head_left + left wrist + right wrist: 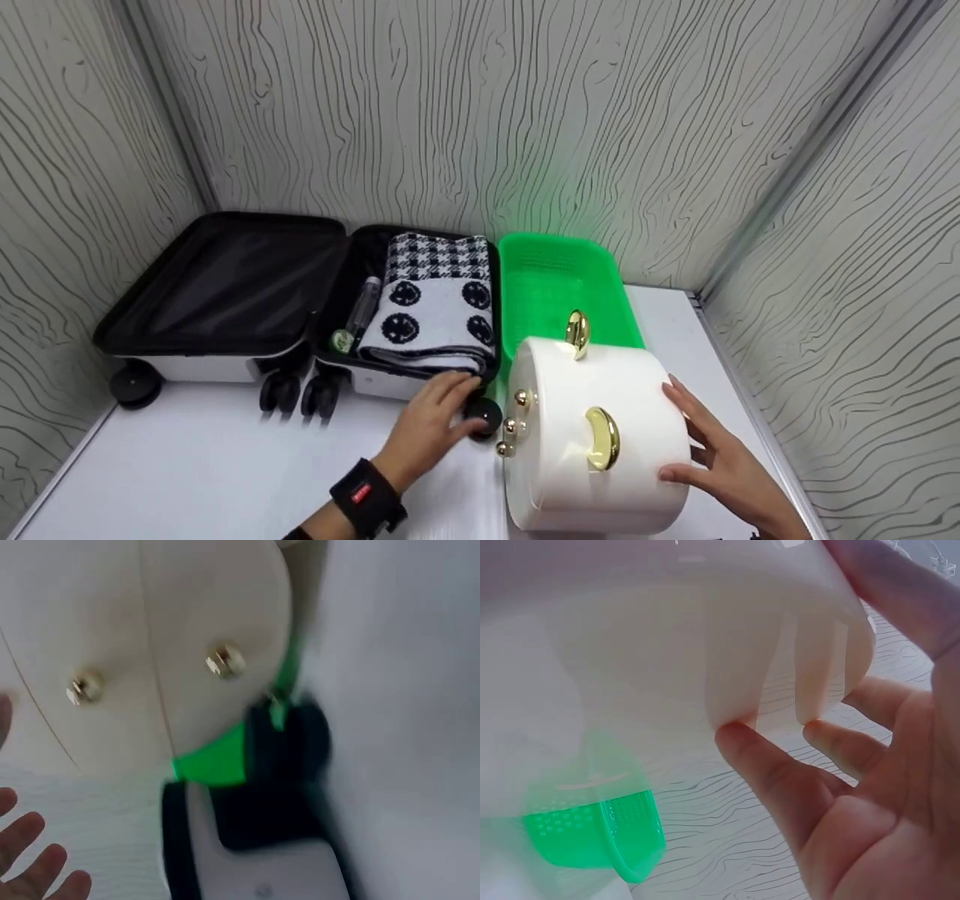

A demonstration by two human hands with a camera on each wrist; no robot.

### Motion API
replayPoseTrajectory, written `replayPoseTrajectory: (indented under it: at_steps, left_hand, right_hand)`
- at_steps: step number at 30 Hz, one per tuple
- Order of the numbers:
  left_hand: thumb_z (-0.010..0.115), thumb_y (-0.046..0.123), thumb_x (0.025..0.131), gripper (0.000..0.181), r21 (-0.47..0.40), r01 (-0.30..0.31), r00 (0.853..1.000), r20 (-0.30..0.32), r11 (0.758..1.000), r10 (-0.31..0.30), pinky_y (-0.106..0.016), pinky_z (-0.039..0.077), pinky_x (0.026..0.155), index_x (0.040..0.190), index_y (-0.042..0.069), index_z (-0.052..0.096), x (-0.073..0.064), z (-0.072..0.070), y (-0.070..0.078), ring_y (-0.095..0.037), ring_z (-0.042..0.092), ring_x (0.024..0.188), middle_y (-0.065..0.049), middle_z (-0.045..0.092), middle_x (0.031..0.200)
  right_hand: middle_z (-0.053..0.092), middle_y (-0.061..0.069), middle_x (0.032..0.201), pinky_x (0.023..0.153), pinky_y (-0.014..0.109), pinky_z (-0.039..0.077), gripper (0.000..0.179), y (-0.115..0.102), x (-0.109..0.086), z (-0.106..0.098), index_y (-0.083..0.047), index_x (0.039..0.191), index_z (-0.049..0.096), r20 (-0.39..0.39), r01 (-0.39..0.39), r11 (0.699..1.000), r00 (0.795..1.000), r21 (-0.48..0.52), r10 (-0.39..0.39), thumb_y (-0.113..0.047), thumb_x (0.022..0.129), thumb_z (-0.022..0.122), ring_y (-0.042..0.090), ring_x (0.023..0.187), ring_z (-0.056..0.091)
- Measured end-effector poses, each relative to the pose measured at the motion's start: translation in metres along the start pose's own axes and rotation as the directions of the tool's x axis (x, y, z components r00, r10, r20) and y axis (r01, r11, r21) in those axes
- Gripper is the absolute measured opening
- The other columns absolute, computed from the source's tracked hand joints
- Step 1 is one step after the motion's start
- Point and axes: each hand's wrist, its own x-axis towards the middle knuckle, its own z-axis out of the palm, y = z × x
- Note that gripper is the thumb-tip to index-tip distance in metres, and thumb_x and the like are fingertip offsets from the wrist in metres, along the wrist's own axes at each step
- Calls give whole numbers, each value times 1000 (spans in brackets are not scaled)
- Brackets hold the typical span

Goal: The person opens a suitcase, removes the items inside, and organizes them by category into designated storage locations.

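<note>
A glossy white round-sided storage box has gold ball knobs on its left face and curved gold pieces on its upward side. My right hand is at its right end, fingers spread, fingertips touching the glossy surface, as the right wrist view also shows. Left of the box, my left hand hovers with loosely extended fingers and nothing in them, by the near corner of an open suitcase. In the left wrist view its fingertips show at the lower left, apart from the knobbed face.
The suitcase half beside the box holds a folded black-and-white towel, a clear bottle and a small green-lidded round item. Its other half lies open at left. Behind the box sits a green plastic basket. Patterned walls enclose the table.
</note>
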Motion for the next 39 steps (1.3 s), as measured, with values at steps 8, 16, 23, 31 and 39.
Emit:
replayPoseTrajectory:
  at_steps: [8,16,23,31,39]
  left_hand:
    - [82,11,74,19,314,-20,992,-114,949,58,-39,55,77,92,10,75,1,8,-72,-24,65,86,-3,70,92]
    - [79,13,75,10,342,-2,993,-109,940,42,-36,55,68,84,10,75,4,5,-71,-21,64,75,-2,70,84]
    - [79,13,75,9,366,40,994,-105,930,-2,-37,53,67,81,11,73,8,6,-69,-22,63,72,-2,70,82]
    - [76,22,86,18,110,77,997,-38,991,-73,-37,55,79,98,9,73,16,0,-38,-23,66,88,-4,70,95]
    - [61,40,95,37,-445,241,956,260,862,-133,-27,54,76,117,11,68,28,-16,26,-6,64,86,4,70,100]
  right_hand:
    - [20,-2,161,82,30,55,93,-1,-1,3,-13,155,28,-19,-72,997,997,4,72,6,78,77,-1,124,47]
    - [17,3,162,81,31,55,93,-11,-21,12,-17,155,26,-35,-141,990,989,-4,141,4,80,77,-1,124,47]
    - [19,-4,161,80,30,56,93,-22,-39,22,-18,156,26,-65,-157,988,986,-9,156,3,80,77,-1,122,48]
    - [23,-10,159,82,28,55,93,-23,-40,24,-12,154,29,-78,-85,996,993,-14,84,7,78,77,0,123,49]
    - [23,14,159,91,20,48,92,-28,-36,19,-9,152,33,-40,9,993,999,-118,-13,1,75,82,-1,130,40]
